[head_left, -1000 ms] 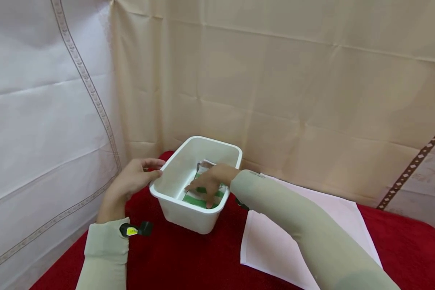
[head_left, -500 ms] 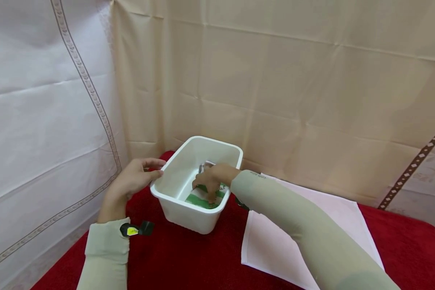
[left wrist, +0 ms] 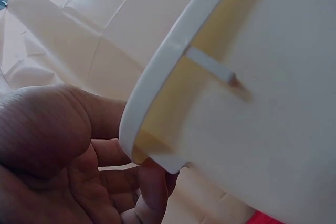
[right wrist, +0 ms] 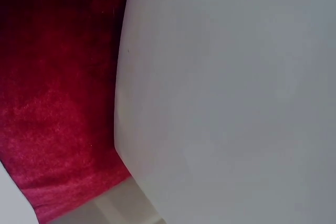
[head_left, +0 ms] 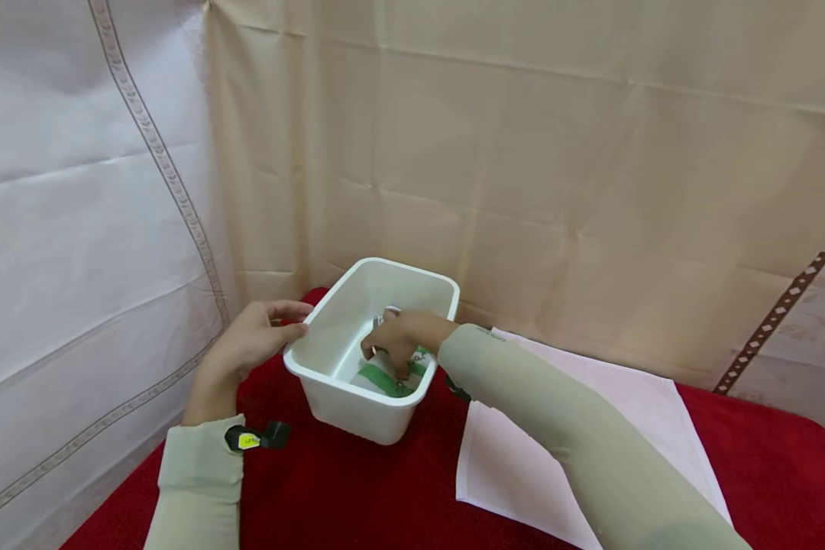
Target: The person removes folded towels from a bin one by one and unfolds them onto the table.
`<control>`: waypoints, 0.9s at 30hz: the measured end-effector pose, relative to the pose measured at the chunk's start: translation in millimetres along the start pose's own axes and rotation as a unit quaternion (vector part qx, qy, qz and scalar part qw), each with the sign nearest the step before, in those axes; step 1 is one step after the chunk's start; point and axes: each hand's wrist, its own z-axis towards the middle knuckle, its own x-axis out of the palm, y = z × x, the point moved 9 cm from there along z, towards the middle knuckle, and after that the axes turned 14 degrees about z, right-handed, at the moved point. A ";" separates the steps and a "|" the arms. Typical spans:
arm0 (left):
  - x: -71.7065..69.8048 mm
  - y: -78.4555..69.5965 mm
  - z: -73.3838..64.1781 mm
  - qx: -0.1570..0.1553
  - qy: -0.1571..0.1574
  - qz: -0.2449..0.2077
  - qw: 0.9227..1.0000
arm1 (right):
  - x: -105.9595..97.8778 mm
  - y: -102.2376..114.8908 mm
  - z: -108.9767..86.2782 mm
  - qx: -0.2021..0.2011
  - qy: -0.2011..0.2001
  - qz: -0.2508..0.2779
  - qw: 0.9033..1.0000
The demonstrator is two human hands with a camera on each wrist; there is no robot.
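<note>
A white plastic tub [head_left: 357,416] stands on the red cloth. My left hand [head_left: 247,340] pinches its left rim between thumb and fingers; the left wrist view shows the fingers [left wrist: 153,184] under the rim. My right hand [head_left: 402,340] reaches down inside the tub, fingers curled at a folded green-and-white striped piece with dark lettering [head_left: 388,380], which lies along the bottom. Whether that piece is cloth or a soft packet is unclear. Part of it is hidden under the hand. The right wrist view shows only the tub's outer wall [right wrist: 220,98], with the right hand out of sight.
A pale pink cloth [head_left: 516,466] lies flat to the right, partly under the right forearm. The red cloth [head_left: 344,496] covers the table. A beige curtain [head_left: 522,168] hangs behind, and a white sheet [head_left: 76,252] hangs on the left.
My right hand's fingers have drawn in from a spread position and shifted slightly right, and the striped piece has shifted under them. The left hand stays at the rim.
</note>
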 end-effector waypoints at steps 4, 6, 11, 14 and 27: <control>0.4 -2.3 -0.2 0.007 0.000 0.001 1.000 | -1.8 2.1 1.6 -0.022 -0.009 -0.042 0.999; 0.2 -2.9 -0.6 0.009 0.001 0.001 1.000 | -2.8 3.7 2.4 -0.034 -0.018 -0.063 0.997; -0.4 -2.8 0.5 0.016 -0.005 0.003 1.000 | -8.4 6.4 0.9 -0.049 -0.049 -0.075 0.995; -0.2 -2.0 1.3 0.014 -0.007 0.008 1.000 | -13.0 10.4 -1.5 -0.062 -0.066 -0.064 0.994; 2.4 3.3 4.3 0.002 -0.006 0.021 1.000 | -30.3 13.5 -12.8 -0.108 -0.102 -0.045 0.988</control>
